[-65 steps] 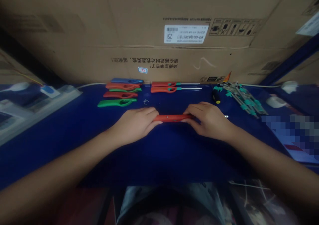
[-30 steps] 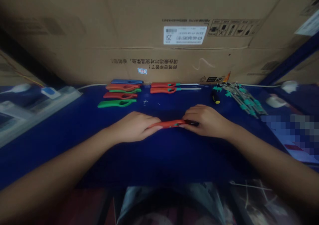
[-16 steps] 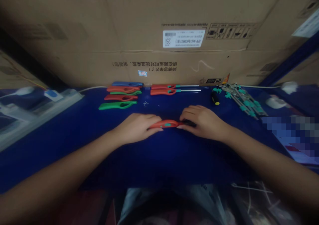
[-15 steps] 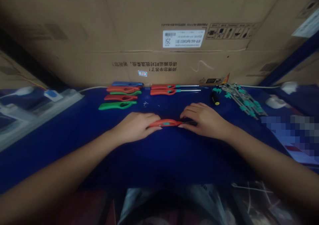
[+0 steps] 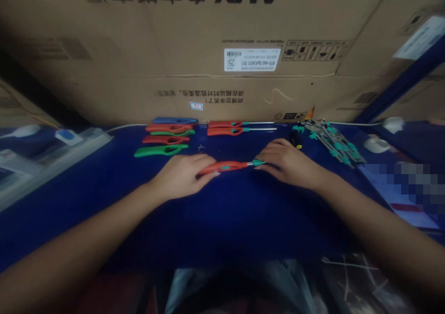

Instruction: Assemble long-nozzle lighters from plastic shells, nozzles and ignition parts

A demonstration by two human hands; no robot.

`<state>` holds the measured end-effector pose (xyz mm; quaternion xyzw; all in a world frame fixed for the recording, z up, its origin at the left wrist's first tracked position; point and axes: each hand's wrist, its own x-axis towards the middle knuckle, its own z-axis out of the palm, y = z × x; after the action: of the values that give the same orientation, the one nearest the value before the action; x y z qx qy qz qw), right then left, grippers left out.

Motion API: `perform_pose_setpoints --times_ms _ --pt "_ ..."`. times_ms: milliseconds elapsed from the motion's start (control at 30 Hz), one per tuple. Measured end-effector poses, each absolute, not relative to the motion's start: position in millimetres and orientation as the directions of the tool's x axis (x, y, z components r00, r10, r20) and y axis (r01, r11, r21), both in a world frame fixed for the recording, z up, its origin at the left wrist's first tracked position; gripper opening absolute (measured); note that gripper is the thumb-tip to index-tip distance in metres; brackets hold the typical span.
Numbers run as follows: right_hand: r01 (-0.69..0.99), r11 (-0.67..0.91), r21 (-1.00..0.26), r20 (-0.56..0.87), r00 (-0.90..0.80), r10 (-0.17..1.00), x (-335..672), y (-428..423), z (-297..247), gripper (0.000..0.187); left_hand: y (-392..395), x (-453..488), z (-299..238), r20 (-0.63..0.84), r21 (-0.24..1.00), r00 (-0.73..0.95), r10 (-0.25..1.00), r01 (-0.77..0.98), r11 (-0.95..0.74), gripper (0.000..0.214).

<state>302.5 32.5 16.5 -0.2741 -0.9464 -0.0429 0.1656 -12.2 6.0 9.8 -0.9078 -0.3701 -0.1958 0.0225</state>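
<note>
My left hand (image 5: 181, 172) is closed round the left end of a red lighter handle (image 5: 222, 166) with a teal button, held just above the blue table (image 5: 225, 212). A thin metal rod with a teal collar (image 5: 257, 163) sticks out of the handle's right end. My right hand (image 5: 287, 162) pinches that teal collar with its fingertips. Both forearms reach in from the bottom corners.
Loose handle shells in red, green and blue (image 5: 167, 138) lie at the back left. Two assembled red lighters (image 5: 239, 128) lie by the big cardboard box (image 5: 222, 50). A pile of teal-tipped metal rods (image 5: 330, 140) and a black screwdriver handle (image 5: 296, 140) sit at the right.
The red handle has slid left with my left hand, and the rod with its teal collar now shows between the hands. The view tilted slightly up.
</note>
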Motion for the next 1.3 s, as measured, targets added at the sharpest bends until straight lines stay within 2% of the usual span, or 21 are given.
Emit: perform_pose_setpoints --times_ms 100,200,300,367,433,633,800,1000,1100,1200,1300 --pt "0.486 0.872 0.063 0.355 -0.827 0.436 288 22 11 0.026 -2 -7 7 0.395 0.157 0.661 0.638 0.635 -0.756 0.021" --pt "0.486 0.862 0.146 0.401 -0.825 0.397 279 14 7 0.028 -5 -3 6 0.391 0.303 0.647 0.655 0.581 -0.755 0.018" --pt "0.497 0.854 0.156 0.448 -0.806 0.387 276 11 3 0.027 -4 -1 5 0.323 0.449 0.634 0.703 0.552 -0.703 0.022" --pt "0.492 0.860 0.137 0.433 -0.811 0.395 276 10 2 0.027 -3 -1 4 0.276 0.500 0.639 0.718 0.542 -0.675 0.026" --pt "0.481 0.869 0.118 0.385 -0.829 0.407 276 8 2 0.028 -3 -1 3 0.275 0.495 0.651 0.708 0.536 -0.684 0.025" --pt "0.505 0.862 0.037 0.236 -0.843 0.484 273 5 4 0.027 -7 -2 0 0.322 0.367 0.686 0.653 0.545 -0.754 0.020" --pt "0.546 0.837 0.037 0.160 -0.830 0.534 274 6 3 0.027 -7 -1 -3 0.314 0.342 0.680 0.662 0.570 -0.747 0.022" --pt "0.602 0.796 -0.066 0.121 -0.787 0.605 274 12 6 0.028 -9 10 -2 0.244 0.294 0.639 0.729 0.668 -0.684 0.019" --pt "0.635 0.764 -0.117 0.136 -0.752 0.646 278 18 7 0.027 -12 15 1 0.202 0.251 0.587 0.784 0.743 -0.620 0.029" --pt "0.682 0.720 -0.128 0.158 -0.703 0.694 287 25 7 0.017 -12 14 2 0.176 0.266 0.581 0.794 0.749 -0.607 0.038" --pt "0.726 0.680 -0.103 0.130 -0.668 0.733 297 33 10 0.010 -9 11 2 0.187 0.303 0.589 0.786 0.727 -0.616 0.037"
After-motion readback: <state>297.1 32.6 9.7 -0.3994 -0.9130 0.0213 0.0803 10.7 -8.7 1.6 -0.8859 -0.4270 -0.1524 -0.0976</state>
